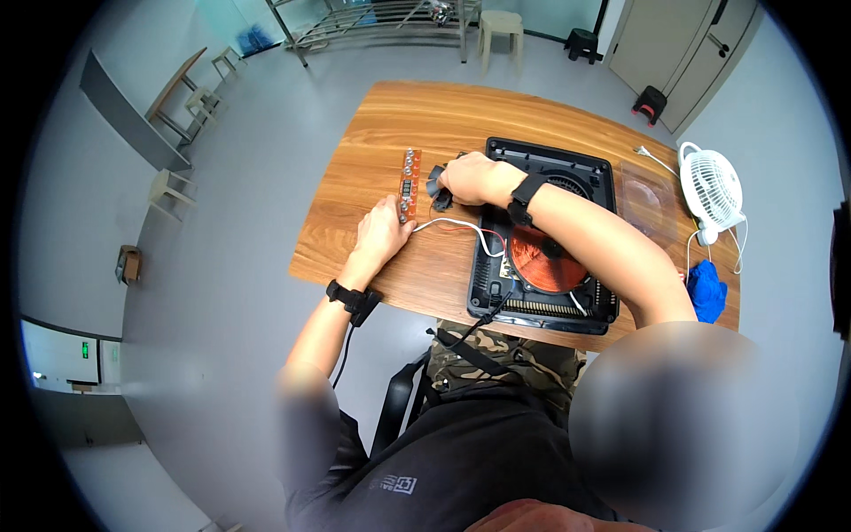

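Note:
On the wooden table, my left hand pinches the lower end of a narrow orange-brown circuit board. A row of round parts and a small dark display sit on it. My right hand reaches across to the left, its fingers closed on a small black part just right of the board; its exact kind is unclear. Beside it lies the opened black housing of an induction cooker, holding a round copper coil. White and red wires run from near my left hand to the coil.
At the table's right stand a small white fan with its cable and a blue cloth. A clear plastic piece lies right of the housing. A black power cord hangs over the front edge. Stools and a metal rack stand beyond.

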Action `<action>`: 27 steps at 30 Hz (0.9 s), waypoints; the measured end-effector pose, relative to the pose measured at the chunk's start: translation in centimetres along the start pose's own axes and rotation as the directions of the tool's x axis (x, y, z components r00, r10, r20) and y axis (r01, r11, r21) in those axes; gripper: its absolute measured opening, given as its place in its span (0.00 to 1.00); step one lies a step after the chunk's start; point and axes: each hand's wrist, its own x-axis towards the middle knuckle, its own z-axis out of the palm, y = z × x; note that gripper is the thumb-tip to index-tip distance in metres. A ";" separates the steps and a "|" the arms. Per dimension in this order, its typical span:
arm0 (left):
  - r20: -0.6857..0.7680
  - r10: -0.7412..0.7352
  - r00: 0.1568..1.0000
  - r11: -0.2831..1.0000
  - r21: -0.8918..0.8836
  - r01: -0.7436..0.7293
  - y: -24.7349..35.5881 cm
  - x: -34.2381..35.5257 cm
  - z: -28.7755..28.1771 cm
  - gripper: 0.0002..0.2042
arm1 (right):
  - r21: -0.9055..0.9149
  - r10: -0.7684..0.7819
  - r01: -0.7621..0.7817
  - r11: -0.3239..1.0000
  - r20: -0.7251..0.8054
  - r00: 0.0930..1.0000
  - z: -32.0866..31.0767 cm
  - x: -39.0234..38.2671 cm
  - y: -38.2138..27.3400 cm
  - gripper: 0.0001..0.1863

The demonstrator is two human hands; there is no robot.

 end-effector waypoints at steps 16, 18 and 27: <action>0.030 0.006 1.000 1.000 0.024 -0.007 0.1 -1.2 -1.1 0.17 | 0.125 0.021 -0.032 0.992 0.087 0.996 0.7 0.2 -0.4 0.27; 0.015 0.027 1.000 1.000 0.011 -0.027 0.6 -1.9 -1.8 0.14 | 0.237 0.077 -0.085 0.968 0.042 0.996 -2.5 -3.2 -0.1 0.26; 0.029 0.427 0.904 0.899 -0.121 -0.421 10.0 -5.0 -2.7 0.12 | 0.352 0.313 -0.259 0.900 -0.106 0.944 1.9 -26.0 6.1 0.14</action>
